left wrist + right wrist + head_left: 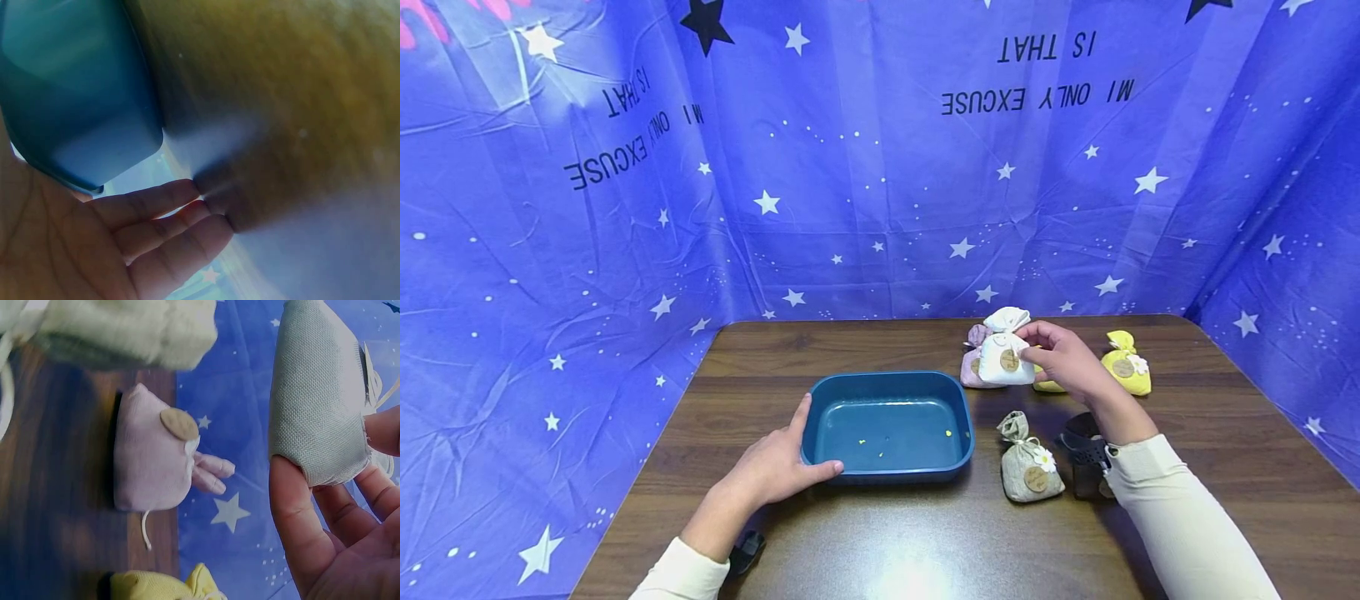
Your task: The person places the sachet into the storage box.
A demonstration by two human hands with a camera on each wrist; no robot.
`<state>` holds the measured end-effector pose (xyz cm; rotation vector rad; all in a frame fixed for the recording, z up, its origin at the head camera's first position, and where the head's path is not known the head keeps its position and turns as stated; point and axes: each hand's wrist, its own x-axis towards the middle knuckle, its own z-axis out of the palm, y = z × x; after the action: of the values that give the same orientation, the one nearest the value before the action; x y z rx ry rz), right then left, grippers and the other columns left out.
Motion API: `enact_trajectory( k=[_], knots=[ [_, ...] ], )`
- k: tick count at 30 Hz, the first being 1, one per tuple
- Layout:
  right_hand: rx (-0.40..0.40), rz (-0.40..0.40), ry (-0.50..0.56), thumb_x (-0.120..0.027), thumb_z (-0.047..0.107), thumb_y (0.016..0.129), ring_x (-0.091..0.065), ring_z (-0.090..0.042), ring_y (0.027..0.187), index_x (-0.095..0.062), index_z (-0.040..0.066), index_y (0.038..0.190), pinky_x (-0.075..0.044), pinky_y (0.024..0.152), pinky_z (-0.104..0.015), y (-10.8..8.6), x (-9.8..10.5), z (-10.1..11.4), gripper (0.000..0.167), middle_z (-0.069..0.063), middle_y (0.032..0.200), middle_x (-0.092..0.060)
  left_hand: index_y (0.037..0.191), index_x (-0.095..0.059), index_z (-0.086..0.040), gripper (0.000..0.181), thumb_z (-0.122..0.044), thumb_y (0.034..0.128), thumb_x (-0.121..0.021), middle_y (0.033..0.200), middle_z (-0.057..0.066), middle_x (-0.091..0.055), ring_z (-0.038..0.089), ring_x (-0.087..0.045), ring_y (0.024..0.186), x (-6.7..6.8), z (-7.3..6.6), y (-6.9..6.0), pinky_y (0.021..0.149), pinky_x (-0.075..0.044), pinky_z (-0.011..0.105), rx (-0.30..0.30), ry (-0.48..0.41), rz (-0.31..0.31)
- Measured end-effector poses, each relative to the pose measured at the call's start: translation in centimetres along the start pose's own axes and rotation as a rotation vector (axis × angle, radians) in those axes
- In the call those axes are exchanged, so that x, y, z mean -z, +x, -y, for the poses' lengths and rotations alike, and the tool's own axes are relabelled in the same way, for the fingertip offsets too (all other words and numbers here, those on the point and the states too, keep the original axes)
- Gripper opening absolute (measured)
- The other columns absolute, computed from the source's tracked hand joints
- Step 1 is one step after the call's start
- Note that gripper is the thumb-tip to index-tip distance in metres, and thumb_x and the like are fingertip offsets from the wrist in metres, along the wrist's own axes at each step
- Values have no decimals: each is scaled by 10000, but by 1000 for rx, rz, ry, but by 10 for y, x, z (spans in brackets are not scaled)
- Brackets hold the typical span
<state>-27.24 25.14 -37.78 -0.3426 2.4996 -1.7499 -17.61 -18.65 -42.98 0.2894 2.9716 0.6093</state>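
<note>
My right hand point(1067, 358) pinches a white cloth sachet point(1003, 367) with a round tag, holding it up near the back of the table. In the right wrist view the fingers curl under the woven sachet point(319, 394). Behind it is a lilac sachet point(972, 371), partly covered. A yellow sachet point(1048, 386) is mostly hidden behind the hand. My left hand point(775, 462) touches the left end of a blue plastic bin point(887, 477), thumb at the front rim. Its fingers point(181, 250) extend straight beside the bin wall in the left wrist view.
Right of the bin lies a grey sachet point(1030, 475) with a daisy and tag. Another yellow sachet point(1127, 371) sits at the back right. Small yellow bits point(948, 433) lie in the bin. A blue star-printed curtain point(880, 208) hangs behind the wooden table point(775, 346).
</note>
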Motion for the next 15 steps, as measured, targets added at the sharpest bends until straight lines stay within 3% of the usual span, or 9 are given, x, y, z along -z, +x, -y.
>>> enact_trajectory(
  k=[15],
  knots=[
    [40,39,39,-559,-17,917,-614,-157,825,-531,-85,1186,-578,630,-384,12,-28,16,280,-119,975,-589,1601,-122,-100,1208,-724,742,-700,1158,210,-664,329,-658,1009,-1,2,1,891,-492,515,9,2,-6]
  ],
)
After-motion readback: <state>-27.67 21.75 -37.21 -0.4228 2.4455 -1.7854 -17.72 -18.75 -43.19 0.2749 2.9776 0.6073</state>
